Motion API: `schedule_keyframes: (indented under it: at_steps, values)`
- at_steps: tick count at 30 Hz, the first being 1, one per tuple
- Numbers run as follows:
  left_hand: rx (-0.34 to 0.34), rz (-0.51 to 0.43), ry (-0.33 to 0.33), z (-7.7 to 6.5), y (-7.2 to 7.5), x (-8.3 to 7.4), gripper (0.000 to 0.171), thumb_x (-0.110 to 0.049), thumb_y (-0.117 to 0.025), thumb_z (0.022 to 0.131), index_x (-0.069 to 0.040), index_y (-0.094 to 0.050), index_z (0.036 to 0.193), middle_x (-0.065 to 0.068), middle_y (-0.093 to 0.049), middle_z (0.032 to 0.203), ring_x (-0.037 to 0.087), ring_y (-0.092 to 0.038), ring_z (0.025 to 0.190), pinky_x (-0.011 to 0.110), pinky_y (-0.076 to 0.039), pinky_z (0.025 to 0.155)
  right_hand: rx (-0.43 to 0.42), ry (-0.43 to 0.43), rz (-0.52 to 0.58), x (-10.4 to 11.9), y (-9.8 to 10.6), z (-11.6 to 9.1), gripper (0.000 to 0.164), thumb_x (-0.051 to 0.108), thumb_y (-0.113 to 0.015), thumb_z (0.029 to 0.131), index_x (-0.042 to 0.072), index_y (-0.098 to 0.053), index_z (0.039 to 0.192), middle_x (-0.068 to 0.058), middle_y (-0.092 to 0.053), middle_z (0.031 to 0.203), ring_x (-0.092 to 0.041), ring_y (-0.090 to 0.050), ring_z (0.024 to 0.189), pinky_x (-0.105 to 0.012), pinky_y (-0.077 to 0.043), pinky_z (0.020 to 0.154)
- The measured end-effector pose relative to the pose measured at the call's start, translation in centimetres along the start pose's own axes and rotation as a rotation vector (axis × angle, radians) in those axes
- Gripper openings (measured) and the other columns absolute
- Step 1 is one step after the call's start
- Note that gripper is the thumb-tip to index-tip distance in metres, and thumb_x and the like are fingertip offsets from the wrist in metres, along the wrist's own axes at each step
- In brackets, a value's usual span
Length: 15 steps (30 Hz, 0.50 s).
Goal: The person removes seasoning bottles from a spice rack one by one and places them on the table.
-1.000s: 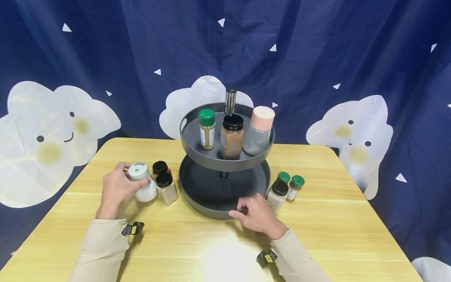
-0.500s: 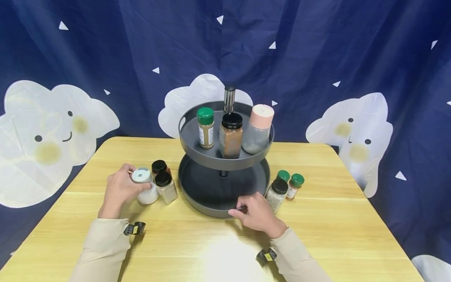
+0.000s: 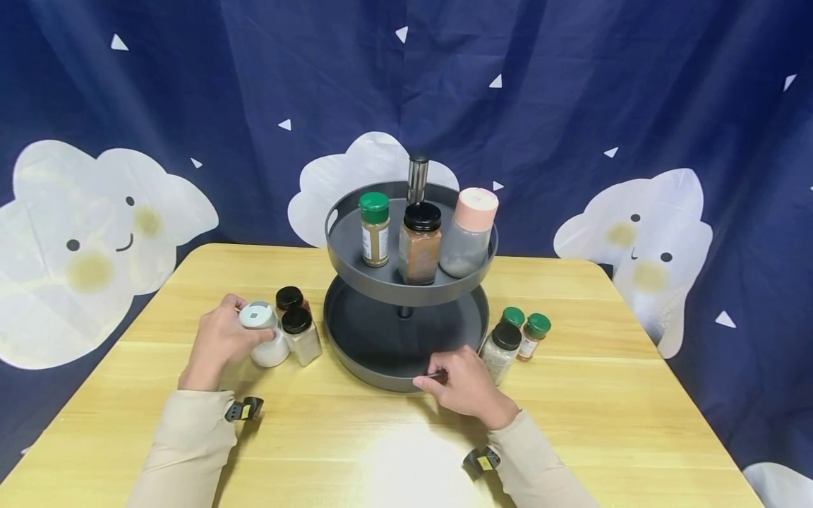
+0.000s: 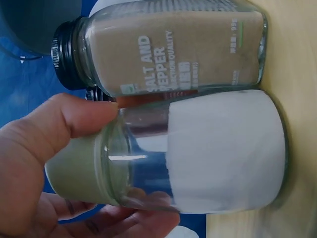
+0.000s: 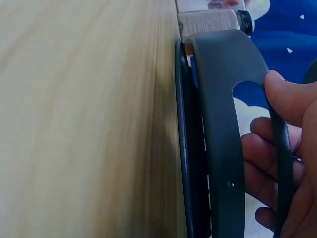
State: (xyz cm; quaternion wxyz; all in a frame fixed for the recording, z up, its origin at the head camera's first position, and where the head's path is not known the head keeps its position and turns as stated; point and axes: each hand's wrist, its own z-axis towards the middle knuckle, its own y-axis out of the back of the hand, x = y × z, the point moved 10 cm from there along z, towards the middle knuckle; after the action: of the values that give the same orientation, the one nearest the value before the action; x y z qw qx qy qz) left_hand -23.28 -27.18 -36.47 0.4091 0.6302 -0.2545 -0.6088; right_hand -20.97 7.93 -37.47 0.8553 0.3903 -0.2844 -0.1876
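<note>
On the left of the table, my left hand [image 3: 219, 340] grips a glass jar [image 4: 225, 153] of white powder by its pale green lid. The jar stands upright, its base at the table surface. Right against it is a black-capped salt and pepper jar [image 4: 188, 49], with another black-capped jar [image 3: 289, 298] behind. My right hand [image 3: 466, 388] holds the front rim of the lower tray [image 3: 381, 381] of a grey two-tier rack. In the right wrist view, its fingers [image 5: 260, 153] pass through the tray's handle cutout and the thumb lies over the rim.
The upper tray [image 3: 356, 279] carries a green-capped bottle [image 3: 375, 240], a black-capped jar [image 3: 420, 254] and a pink-capped bottle [image 3: 470, 236]. Beside the right hand stand a black-capped jar [image 3: 500, 356] and two green-capped bottles [image 3: 532, 339]. A blue cloud-print curtain [image 3: 521, 127] hangs behind the table.
The left hand has brought the white-powder jar slightly rightward and down, from tilted to upright beside the black-capped jars. My right hand keeps its hold on the tray rim.
</note>
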Motion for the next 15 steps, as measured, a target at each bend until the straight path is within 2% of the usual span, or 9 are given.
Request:
schedule_keyframes:
  at_steps: [4, 10, 15]
  values:
    - [0.056, -0.012, 0.015, -0.11, -0.34, -0.24, 0.065, -0.029, -0.077, 0.072, 0.006, -0.039, 0.112, 0.035, -0.056, 0.104, 0.049, -0.052, 0.094, 0.055, -0.045, 0.075, 0.004, -0.006, -0.006, -0.22, -0.12, -0.11, 0.034, 0.034, -0.077, 0.074, 0.025, -0.049, 0.056, 0.018, -0.040, 0.048, 0.005, -0.035, 0.044, -0.023, -0.039, 0.053]
    - [0.098, -0.023, 0.016, -0.26, -0.44, -0.46, 0.067, -0.029, -0.076, 0.075, 0.006, -0.036, 0.116, 0.036, -0.054, 0.107, 0.050, -0.051, 0.097, 0.057, -0.044, 0.077, 0.010, -0.010, 0.003, -0.33, -0.21, -0.08, 0.034, 0.034, -0.077, 0.074, 0.025, -0.050, 0.056, 0.017, -0.042, 0.049, 0.004, -0.037, 0.045, -0.019, -0.035, 0.049]
    - [0.134, -0.048, -0.006, -0.40, 0.00, -0.88, 0.081, -0.035, -0.075, 0.076, 0.008, -0.031, 0.129, 0.037, -0.049, 0.118, 0.050, -0.049, 0.103, 0.060, -0.043, 0.083, 0.011, -0.004, -0.010, -0.21, -0.24, -0.06, 0.034, 0.035, -0.077, 0.074, 0.026, -0.050, 0.056, 0.019, -0.041, 0.049, 0.005, -0.036, 0.045, -0.024, -0.039, 0.053]
